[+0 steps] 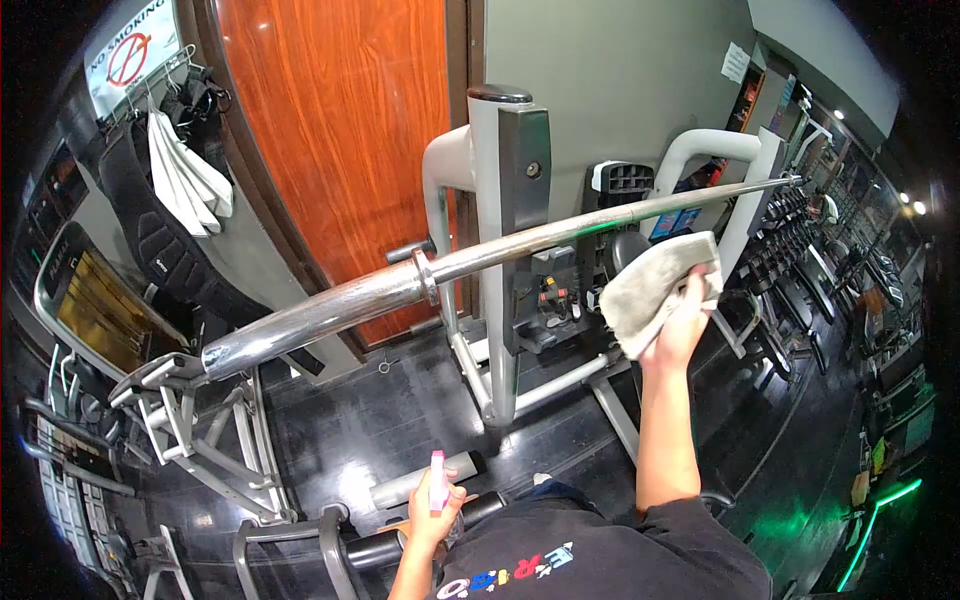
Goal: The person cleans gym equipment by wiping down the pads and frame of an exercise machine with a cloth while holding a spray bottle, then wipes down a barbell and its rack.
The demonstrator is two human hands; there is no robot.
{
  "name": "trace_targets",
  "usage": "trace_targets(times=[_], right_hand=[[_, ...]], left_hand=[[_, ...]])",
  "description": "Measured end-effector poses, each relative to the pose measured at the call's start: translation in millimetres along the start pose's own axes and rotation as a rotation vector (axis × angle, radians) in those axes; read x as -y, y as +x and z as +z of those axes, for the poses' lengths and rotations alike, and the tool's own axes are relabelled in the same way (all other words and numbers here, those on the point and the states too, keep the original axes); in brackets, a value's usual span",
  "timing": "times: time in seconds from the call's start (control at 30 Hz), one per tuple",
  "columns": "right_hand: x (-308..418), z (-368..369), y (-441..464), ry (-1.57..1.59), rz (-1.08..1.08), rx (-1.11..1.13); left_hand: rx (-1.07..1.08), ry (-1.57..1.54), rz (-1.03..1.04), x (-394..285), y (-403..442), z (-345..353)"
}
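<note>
A long metal barbell runs across the view, its thick sleeve at the left. My right hand grips a pale cloth just below the bar's right half; the cloth is folded over the fingers. Whether cloth and bar touch is hard to tell. Low in the middle, my left hand is closed around a small object with a pink top, probably a spray bottle's head; its lower part is hidden by the fingers.
Behind the bar stands a grey rack post in front of a wooden door. White cloths and a black belt hang at the left. Dumbbells line the right side. A bench frame is near the bottom left.
</note>
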State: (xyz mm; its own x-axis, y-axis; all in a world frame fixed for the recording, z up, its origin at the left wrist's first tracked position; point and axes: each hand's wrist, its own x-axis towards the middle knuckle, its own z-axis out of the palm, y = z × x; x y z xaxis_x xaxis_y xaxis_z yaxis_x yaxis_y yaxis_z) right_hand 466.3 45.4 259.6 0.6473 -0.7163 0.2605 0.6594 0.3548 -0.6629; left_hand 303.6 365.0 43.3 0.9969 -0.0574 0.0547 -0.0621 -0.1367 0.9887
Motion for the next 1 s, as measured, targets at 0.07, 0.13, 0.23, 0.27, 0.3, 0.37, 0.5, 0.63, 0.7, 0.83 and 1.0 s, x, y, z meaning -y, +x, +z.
trace_targets(times=[0.07, 0.13, 0.23, 0.27, 0.3, 0.37, 0.5, 0.63, 0.7, 0.83, 1.0], right_hand=[[-7.7, -10.0, -10.6, -0.201, 0.030, 0.050], [-15.0, -16.4, -14.6, -0.344, -0.106, 0.157], [-5.3, 8.7, -20.1, -0.665, -0.755, 0.258], [-6.5, 18.7, -24.8, -0.625, -0.878, 0.293], [-4.6, 31.6, -24.2, -0.697, -1.125, 0.496], [-12.8, 48.1, -37.2, -1.069, -1.276, 0.768], [-109.5, 11.4, -31.4, -1.503, -1.292, 1.036], [-113.3, 3.2, -14.1, -1.511, -1.285, 1.299], [-102.2, 16.7, -22.0, -1.632, -1.085, 1.401], [-117.4, 33.1, -34.4, -1.631, -1.391, 1.403], [-174.5, -16.3, -58.9, -1.782, -1.123, 1.644]], left_hand=[[0.011, -0.007, -0.014, 0.3, 1.1, -0.1], [0.012, 0.015, -0.008, -2.8, 1.7, -0.1], [0.021, 0.053, -0.014, 2.6, 2.0, -2.1], [0.034, 0.067, -0.026, 5.0, 2.6, -2.7], [0.034, 0.065, -0.026, 3.3, 3.3, -0.8], [-0.055, -0.005, 0.033, -2.4, 4.0, 4.9], [-0.042, -0.011, -0.008, -0.6, 0.4, 2.8], [-0.051, -0.045, -0.008, 7.3, -4.6, 4.3], [-0.047, -0.069, -0.025, 6.3, -6.3, 4.9], [-0.011, -0.038, -0.031, 11.7, -6.5, 8.5], [0.005, 0.000, 0.008, -7.1, -6.2, 10.3]])
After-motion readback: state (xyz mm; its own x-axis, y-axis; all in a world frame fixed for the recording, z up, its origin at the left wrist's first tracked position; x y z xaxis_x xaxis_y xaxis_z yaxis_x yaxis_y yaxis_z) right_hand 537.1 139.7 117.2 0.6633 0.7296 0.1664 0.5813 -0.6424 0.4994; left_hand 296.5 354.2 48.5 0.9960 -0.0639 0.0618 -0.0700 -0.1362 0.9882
